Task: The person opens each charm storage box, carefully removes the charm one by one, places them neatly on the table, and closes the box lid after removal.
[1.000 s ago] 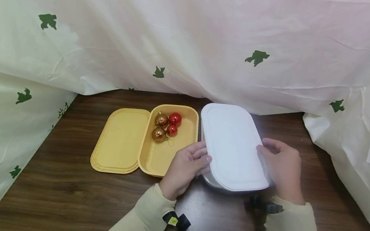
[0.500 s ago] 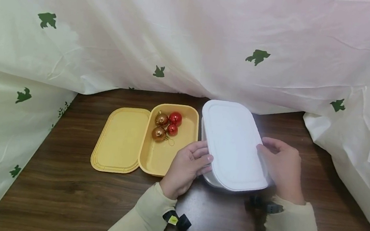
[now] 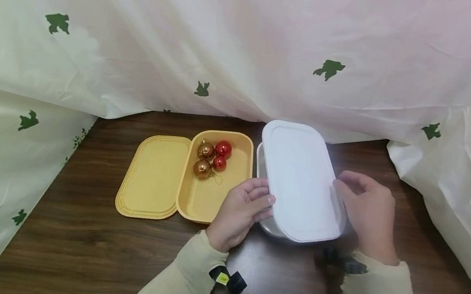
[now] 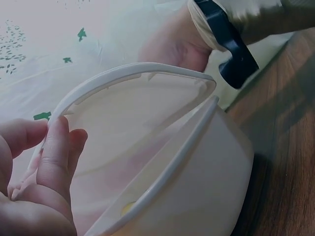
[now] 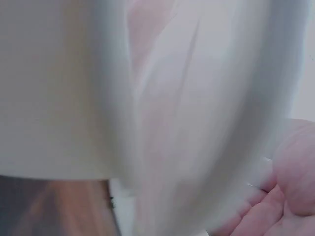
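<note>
A white lid [image 3: 301, 183] is raised and tilted above a white box [image 3: 269, 226]. My left hand [image 3: 242, 213] pinches the lid's left edge between thumb and fingers. At the lid's right edge, my right hand [image 3: 368, 210] holds on with bent fingers and thumb. The left wrist view shows a gap between the lid [image 4: 133, 108] and the box rim [image 4: 177, 157]. A small yellow patch [image 4: 129, 207] peeks over the rim; what it is cannot be told. The right wrist view is blurred, with part of my right hand [image 5: 300, 172] beside the lid.
A yellow box [image 3: 225, 201] stands left of the white one, holding two brown baubles [image 3: 202, 168] and two red baubles [image 3: 223, 149]. Its yellow lid [image 3: 155, 176] lies flat to its left. A white cloth [image 3: 251, 47] encloses the dark wooden table [image 3: 76, 245].
The white lid has risen and tilted further, its far end moving up and right, exposing more of the box's left rim. My right hand has shifted slightly right. The baubles have stayed put.
</note>
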`<state>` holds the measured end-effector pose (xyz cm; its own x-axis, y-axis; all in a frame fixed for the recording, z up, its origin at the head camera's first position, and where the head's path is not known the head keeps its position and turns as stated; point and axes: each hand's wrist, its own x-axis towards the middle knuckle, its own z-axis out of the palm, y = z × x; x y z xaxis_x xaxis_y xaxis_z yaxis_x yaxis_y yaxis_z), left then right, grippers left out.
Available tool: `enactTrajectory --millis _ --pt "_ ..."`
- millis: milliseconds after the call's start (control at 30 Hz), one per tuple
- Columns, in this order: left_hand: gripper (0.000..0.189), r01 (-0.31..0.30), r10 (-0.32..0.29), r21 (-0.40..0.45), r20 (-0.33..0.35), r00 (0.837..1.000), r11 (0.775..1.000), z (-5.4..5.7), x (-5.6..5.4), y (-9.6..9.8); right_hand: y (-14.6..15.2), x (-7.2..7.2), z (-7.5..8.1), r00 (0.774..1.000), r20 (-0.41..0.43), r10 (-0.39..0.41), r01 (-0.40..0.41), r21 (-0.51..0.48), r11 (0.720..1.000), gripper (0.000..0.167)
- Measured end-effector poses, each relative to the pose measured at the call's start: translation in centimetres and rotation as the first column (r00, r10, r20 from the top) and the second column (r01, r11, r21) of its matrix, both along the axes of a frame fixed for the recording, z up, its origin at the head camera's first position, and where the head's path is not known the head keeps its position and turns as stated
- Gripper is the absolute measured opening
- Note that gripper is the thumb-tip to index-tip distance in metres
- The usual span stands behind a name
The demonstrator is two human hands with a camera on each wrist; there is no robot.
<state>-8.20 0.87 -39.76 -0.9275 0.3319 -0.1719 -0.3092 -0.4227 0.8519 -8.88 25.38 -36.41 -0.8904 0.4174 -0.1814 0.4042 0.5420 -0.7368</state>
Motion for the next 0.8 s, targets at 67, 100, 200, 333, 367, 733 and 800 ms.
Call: enactTrajectory --millis 67,100,200,333,367,733,800 --pt "0.034 -0.010 0.010 0.005 0.004 1.000 1.000 0.1 0.0 0.0 -0.5 0.4 0.8 1.000 -0.013 0.015 -0.015 0.015 1.000 0.051" --pt "0.034 -0.016 0.016 0.006 0.009 1.000 1.000 0.1 0.0 0.1 -0.8 0.6 1.2 0.999 -0.027 0.031 -0.030 0.024 0.999 0.050" --pt "0.033 -0.032 0.031 0.016 0.020 0.999 0.999 0.2 0.0 0.3 -1.9 1.7 2.4 0.992 -0.086 0.095 -0.091 0.049 0.995 0.048" --pt "0.030 -0.053 0.052 0.016 0.032 0.998 0.998 0.3 0.0 0.8 -3.4 3.3 3.1 0.951 -0.250 0.181 -0.160 0.103 0.982 0.041" --pt "0.029 -0.055 0.055 0.013 0.032 0.998 0.998 0.3 -0.1 1.0 -3.8 3.6 3.0 0.934 -0.298 0.196 -0.167 0.121 0.979 0.038" --pt "0.026 -0.086 0.085 0.004 0.033 0.996 0.996 0.6 -0.2 1.7 -7.8 6.3 0.7 0.637 -0.580 0.508 -0.257 0.461 0.849 0.040" --pt "0.026 -0.095 0.095 -0.002 0.034 0.995 0.996 0.8 -0.2 1.7 -8.0 6.6 0.4 0.624 -0.573 0.531 -0.242 0.505 0.829 0.042"
